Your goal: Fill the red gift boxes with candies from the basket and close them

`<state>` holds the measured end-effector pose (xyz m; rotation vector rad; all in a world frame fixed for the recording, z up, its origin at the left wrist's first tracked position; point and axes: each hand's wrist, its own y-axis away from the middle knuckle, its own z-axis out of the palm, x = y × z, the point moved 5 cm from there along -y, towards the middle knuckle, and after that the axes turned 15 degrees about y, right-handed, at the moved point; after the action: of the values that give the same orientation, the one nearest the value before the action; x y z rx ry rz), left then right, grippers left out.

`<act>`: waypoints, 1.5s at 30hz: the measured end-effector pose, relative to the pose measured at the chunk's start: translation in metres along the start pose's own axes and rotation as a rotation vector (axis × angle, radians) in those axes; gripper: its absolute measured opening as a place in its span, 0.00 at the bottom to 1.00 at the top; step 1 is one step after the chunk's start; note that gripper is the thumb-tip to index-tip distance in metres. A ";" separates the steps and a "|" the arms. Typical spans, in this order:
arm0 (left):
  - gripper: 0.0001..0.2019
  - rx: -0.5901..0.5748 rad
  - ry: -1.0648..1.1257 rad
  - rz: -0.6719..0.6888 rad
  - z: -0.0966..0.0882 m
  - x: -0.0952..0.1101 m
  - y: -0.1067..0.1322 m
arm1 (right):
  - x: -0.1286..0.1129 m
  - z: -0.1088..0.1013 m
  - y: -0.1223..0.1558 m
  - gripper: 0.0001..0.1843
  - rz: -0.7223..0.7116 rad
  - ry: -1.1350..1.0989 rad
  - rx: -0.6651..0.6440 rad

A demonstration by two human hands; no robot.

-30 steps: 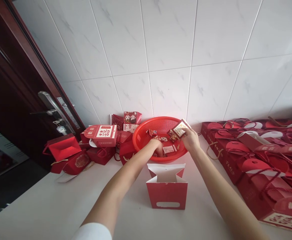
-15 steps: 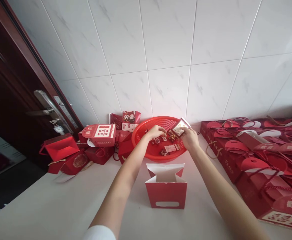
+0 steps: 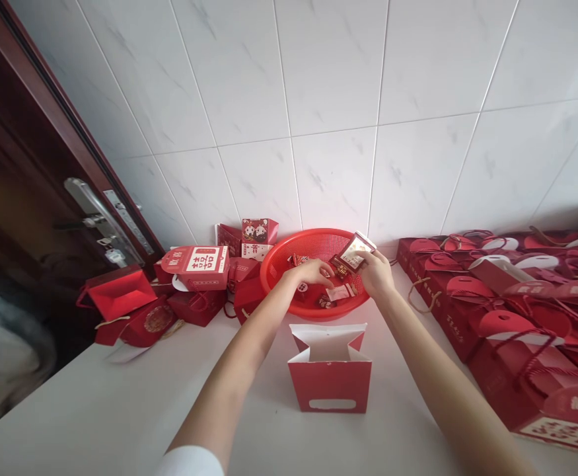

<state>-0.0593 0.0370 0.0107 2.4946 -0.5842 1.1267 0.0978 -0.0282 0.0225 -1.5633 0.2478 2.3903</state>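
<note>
My left hand [image 3: 316,272] is over the red plastic basket [image 3: 276,254], its fingers bent and a little apart with nothing visible between them. Just beyond its fingertips lies a pink-and-white wrapped candy [image 3: 339,293], among several dark red wrapped candies [image 3: 325,302]. At the basket's right side, my right hand [image 3: 376,272] grips a brown-and-cream packet [image 3: 356,252], tilted, between thumb and fingers. Nearer to me, between my forearms, a red paper gift box [image 3: 333,385] stands upright with its top open and its white inside showing.
Many red gift boxes with cord handles [image 3: 506,344] are packed together on the right. A looser pile of red boxes [image 3: 197,268] sits at the left, by a dark door with a metal handle [image 3: 90,205]. A tiled wall [image 3: 333,172] rises behind the white table [image 3: 135,403].
My left hand has moved down and slightly right within the basket, closer to the pink-and-white candy. My right hand still holds the packet. At the far left, a pale blurred shape has appeared by the door.
</note>
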 end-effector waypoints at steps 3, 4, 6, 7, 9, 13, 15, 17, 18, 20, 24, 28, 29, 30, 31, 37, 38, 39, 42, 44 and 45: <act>0.19 -0.098 -0.071 -0.001 0.018 0.006 0.001 | 0.000 0.001 0.001 0.09 -0.019 -0.021 0.004; 0.19 -0.116 -0.096 -0.007 0.024 0.007 0.001 | 0.001 0.001 0.001 0.09 -0.023 -0.025 0.010; 0.19 -0.131 -0.137 -0.019 0.031 0.007 -0.001 | 0.002 -0.001 0.001 0.10 -0.023 -0.029 0.028; 0.19 -0.131 -0.149 -0.023 0.032 0.006 -0.002 | 0.003 -0.001 0.000 0.11 -0.022 -0.027 0.033; 0.18 -0.108 -0.157 -0.025 0.029 0.004 -0.004 | 0.003 -0.002 -0.001 0.11 -0.025 -0.019 0.037; 0.12 -0.012 -0.119 0.004 0.014 -0.001 -0.007 | 0.004 0.000 -0.001 0.10 -0.033 -0.001 0.015; 0.11 0.028 -0.077 0.024 0.008 -0.003 -0.009 | 0.005 0.001 -0.001 0.11 -0.037 -0.003 0.006; 0.10 0.057 -0.028 0.046 0.004 -0.003 -0.010 | 0.005 0.001 -0.002 0.11 -0.041 -0.011 0.008; 0.09 0.071 -0.002 0.061 0.002 -0.002 -0.011 | 0.005 0.001 -0.002 0.11 -0.044 -0.011 0.006; 0.06 0.106 0.048 0.092 -0.001 -0.001 -0.012 | 0.004 0.002 -0.002 0.12 -0.057 -0.007 -0.011; 0.08 0.226 0.150 0.174 -0.010 0.004 -0.012 | 0.002 0.004 -0.002 0.16 -0.078 -0.007 -0.057; 0.09 0.376 0.299 0.306 -0.022 0.013 -0.008 | 0.003 0.005 -0.001 0.14 -0.041 0.001 -0.048; 0.09 0.410 0.343 0.347 -0.025 0.015 -0.006 | 0.004 0.005 -0.002 0.13 -0.028 0.005 -0.039; 0.10 0.442 0.388 0.387 -0.028 0.017 -0.005 | 0.005 0.004 -0.002 0.12 -0.014 0.009 -0.026; 0.11 0.473 0.434 0.425 -0.031 0.018 -0.004 | 0.005 0.004 -0.002 0.11 0.000 0.011 -0.007; 0.16 0.498 0.664 0.570 -0.034 0.023 -0.001 | 0.005 0.004 0.000 0.07 0.047 0.013 0.044; 0.15 0.473 0.686 0.593 -0.033 0.026 0.001 | 0.004 0.005 0.001 0.07 0.050 0.015 0.034; 0.14 0.447 0.702 0.616 -0.032 0.028 0.002 | 0.004 0.006 0.001 0.07 0.054 0.015 0.025; 0.10 0.379 0.705 0.673 -0.028 0.035 0.007 | 0.003 0.006 0.003 0.07 0.070 0.006 0.025; 0.09 0.337 0.682 0.686 -0.026 0.037 0.009 | 0.003 0.006 0.003 0.07 0.075 -0.008 0.033; 0.09 0.315 0.672 0.683 -0.025 0.037 0.009 | 0.003 0.005 0.003 0.07 0.074 -0.016 0.033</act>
<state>-0.0571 0.0321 0.0558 1.9424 -1.1423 2.3218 0.0911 -0.0290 0.0220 -1.5456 0.3467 2.4406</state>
